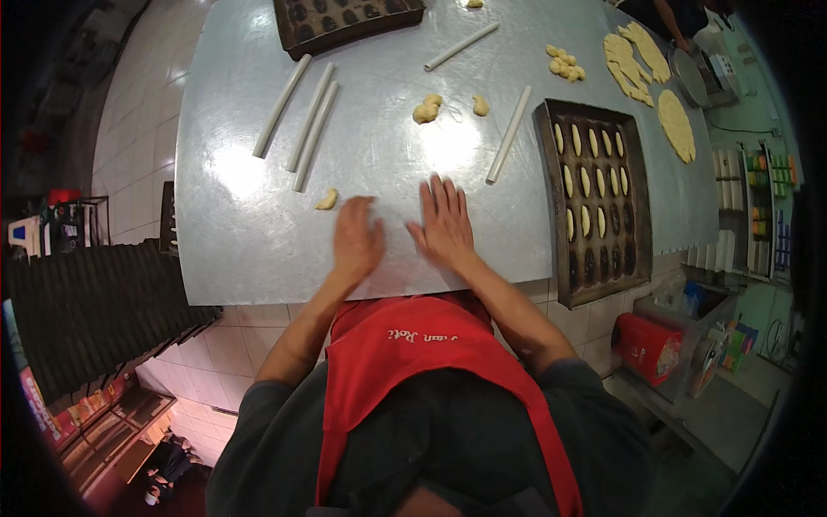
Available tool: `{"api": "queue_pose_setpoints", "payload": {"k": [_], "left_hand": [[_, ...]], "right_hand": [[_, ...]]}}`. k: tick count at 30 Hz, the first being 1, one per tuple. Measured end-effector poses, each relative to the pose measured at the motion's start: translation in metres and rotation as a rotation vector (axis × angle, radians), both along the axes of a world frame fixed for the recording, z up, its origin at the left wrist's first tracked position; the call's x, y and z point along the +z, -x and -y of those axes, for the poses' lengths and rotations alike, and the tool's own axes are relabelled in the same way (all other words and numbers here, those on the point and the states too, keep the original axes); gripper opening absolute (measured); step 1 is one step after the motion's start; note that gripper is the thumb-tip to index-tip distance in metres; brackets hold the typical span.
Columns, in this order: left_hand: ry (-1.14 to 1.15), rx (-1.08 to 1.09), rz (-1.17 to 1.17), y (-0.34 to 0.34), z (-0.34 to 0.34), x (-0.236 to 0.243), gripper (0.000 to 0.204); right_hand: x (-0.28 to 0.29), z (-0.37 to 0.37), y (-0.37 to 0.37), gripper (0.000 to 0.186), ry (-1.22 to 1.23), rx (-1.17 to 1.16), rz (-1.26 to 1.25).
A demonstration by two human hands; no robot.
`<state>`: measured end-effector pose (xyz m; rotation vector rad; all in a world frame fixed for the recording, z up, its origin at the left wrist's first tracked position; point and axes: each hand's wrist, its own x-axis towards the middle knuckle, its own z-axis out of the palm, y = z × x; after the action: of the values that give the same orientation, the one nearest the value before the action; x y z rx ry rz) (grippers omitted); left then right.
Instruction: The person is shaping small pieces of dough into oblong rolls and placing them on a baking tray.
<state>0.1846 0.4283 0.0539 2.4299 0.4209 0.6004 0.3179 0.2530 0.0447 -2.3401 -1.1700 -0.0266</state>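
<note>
Your left hand [356, 239] and right hand [444, 226] lie flat, palms down, side by side on the shiny metal table [250, 233]. Your fingers point away from you. A small, pale lump of dough [326, 200] sits on the table just beside your left hand, not touching it.

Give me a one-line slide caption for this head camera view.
Both hands, left hand and right hand, press flat on a steel table beside a dark mould tray of dough ovals.
</note>
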Motion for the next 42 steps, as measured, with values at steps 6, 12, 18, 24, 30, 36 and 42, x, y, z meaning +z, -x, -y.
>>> {"api": "queue_pose_setpoints", "payload": {"k": [6, 12, 18, 24, 30, 36, 42], "left_hand": [[-0.003, 0.102, -0.181, 0.026, -0.084, 0.000, 0.059], [0.370, 0.140, -0.211, 0.013, -0.088, -0.007, 0.029], [0.338, 0.017, -0.061, -0.030, -0.055, 0.008, 0.025], [0.546, 0.053, -0.293, -0.065, -0.015, 0.021, 0.033], [0.748, 0.042, -0.199, -0.078, -0.012, 0.022, 0.023], [0.825, 0.175, -0.307, -0.062, -0.006, 0.002, 0.029], [0.543, 0.102, -0.244, -0.120, 0.061, 0.005, 0.045]], "right_hand": [[0.004, -0.019, -0.018, 0.086, 0.215, -0.027, 0.042], [0.004, -0.004, -0.025, 0.069, 0.052, 0.002, -0.187], [0.009, 0.075, -0.027, 0.038, -0.070, -0.059, -0.151], [0.040, 0.147, -0.113, 0.019, -0.280, -0.553, -0.385], [0.075, 0.291, -0.203, 0.037, -0.766, -1.032, -0.084], [0.029, 0.282, -0.205, 0.039, 0.113, -0.733, 0.288], [0.036, 0.040, -0.204, 0.047, -0.076, -0.313, -0.347]]}}
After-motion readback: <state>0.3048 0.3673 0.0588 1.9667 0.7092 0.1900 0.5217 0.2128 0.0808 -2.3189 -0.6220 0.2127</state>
